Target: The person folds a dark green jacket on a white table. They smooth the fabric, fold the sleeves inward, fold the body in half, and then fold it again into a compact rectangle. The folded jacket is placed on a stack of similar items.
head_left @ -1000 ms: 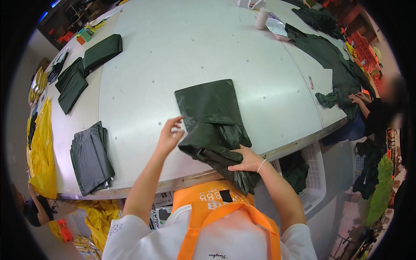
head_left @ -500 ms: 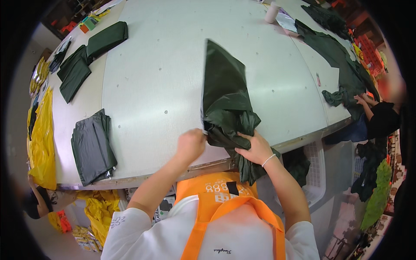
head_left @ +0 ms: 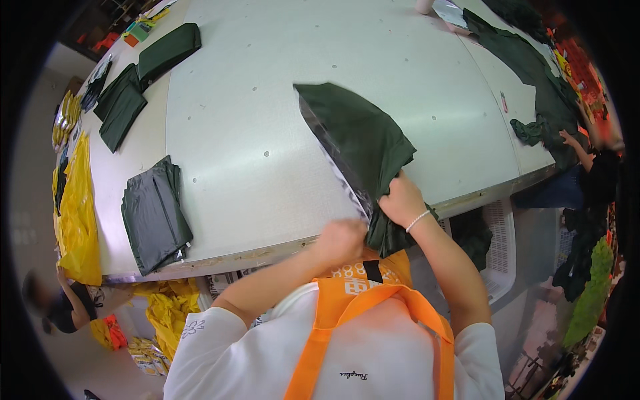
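A shiny dark green piece of coated fabric (head_left: 360,137) hangs bunched between my hands at the near table edge, its upper part fanning out over the white tabletop. Its left edge shows a pale strip. My right hand (head_left: 403,200), with a beaded bracelet at the wrist, is closed around the fabric's right side. My left hand (head_left: 343,240), slightly smeared by motion, is closed at its lower left corner, close to my orange apron (head_left: 373,270). To the left lies a stack of folded dark green pieces (head_left: 157,213).
More folded dark green bundles (head_left: 170,50) lie at the far left, beside yellow sheeting (head_left: 80,213) draped over the table's edge. On the right, a co-worker's hand (head_left: 579,147) touches a long dark green piece (head_left: 533,73). A white plastic crate (head_left: 500,247) stands below the table (head_left: 267,107).
My left hand has come down and right, pulling the fabric's edge toward me. My right hand has risen and closed tighter; the fabric has swung from upright to slanting.
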